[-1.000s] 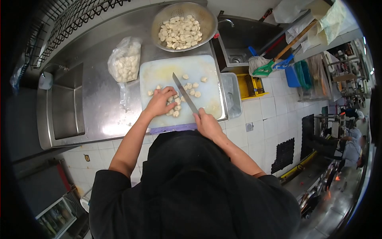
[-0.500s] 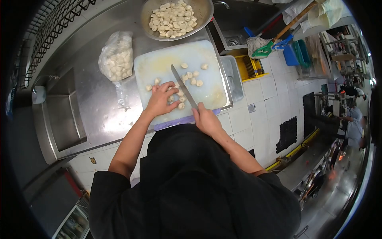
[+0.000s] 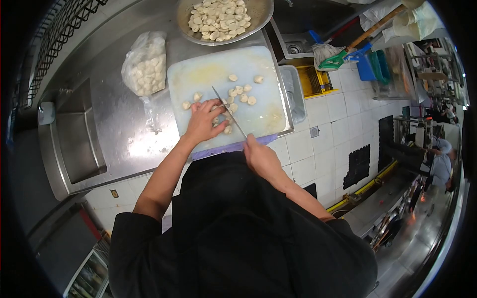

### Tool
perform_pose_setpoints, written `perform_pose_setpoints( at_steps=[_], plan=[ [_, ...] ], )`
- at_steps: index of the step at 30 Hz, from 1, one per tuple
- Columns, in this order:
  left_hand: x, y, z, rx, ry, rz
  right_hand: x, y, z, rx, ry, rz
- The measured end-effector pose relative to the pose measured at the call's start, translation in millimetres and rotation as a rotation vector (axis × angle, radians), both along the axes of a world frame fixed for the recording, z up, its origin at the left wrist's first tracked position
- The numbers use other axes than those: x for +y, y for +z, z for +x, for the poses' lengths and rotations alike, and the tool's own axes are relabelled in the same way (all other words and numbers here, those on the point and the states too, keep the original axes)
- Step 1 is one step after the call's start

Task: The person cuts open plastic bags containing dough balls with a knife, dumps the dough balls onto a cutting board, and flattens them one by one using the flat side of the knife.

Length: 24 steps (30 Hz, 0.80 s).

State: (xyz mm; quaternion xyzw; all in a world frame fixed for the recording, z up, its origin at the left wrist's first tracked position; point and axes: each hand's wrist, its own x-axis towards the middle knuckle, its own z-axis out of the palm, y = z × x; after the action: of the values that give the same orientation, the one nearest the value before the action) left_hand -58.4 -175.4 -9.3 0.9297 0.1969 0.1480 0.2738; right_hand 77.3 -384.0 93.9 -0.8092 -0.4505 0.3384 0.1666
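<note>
My right hand (image 3: pixel 262 156) grips the handle of a long kitchen knife (image 3: pixel 236 122) at the near edge of the white cutting board (image 3: pixel 194 69). The narrow blade points away and to the left, close beside the fingers of my left hand (image 3: pixel 202 121). Those fingers are bent over a few pale round pieces of food (image 3: pixel 227 129), with the thumb on their near side; part of the group is hidden under the hand. More such pieces (image 3: pixel 243 98) lie right of the blade, and a couple (image 3: pixel 186 105) left of my hand. I cannot tell what food they are.
Beyond the board stands a metal colander (image 3: pixel 263 20) heaped with similar pieces. A clear plastic bag (image 3: pixel 144 64) of them lies to the left, near a steel sink (image 3: pixel 79 139). A purple cloth (image 3: pixel 233 145) shows under the board. A person (image 3: pixel 441 164) stands far right.
The blade has turned from showing its flat side to standing nearly on edge, beside my left fingers. My left hand stays over the pieces. The whole view has shifted slightly.
</note>
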Motion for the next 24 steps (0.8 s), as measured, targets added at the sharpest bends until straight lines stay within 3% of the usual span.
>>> perform_pose_setpoints(
  at_steps=[6, 12, 14, 18, 20, 24],
  plan=[
    [1, -9, 2, -0.023, 0.006, -0.037, 49, -77, 32, 0.038, 0.021, 0.175],
    [-3, 8, 29, 0.027, 0.018, 0.037, 59, -55, 70, 0.025, 0.058, 0.157],
    [4, 20, 32, 0.048, 0.013, -0.101, 55, -47, 80, 0.026, 0.07, 0.171],
    [42, 37, -1, 0.05, 0.031, 0.018, 29, -34, 82, 0.223, 0.096, 0.182],
    [59, 52, -18, 0.144, -0.04, -0.158, 15, -33, 75, 0.291, 0.11, 0.157],
    [61, 60, -32, 0.246, -0.143, -0.142, 7, -30, 57, 0.381, 0.02, 0.085]
  ],
)
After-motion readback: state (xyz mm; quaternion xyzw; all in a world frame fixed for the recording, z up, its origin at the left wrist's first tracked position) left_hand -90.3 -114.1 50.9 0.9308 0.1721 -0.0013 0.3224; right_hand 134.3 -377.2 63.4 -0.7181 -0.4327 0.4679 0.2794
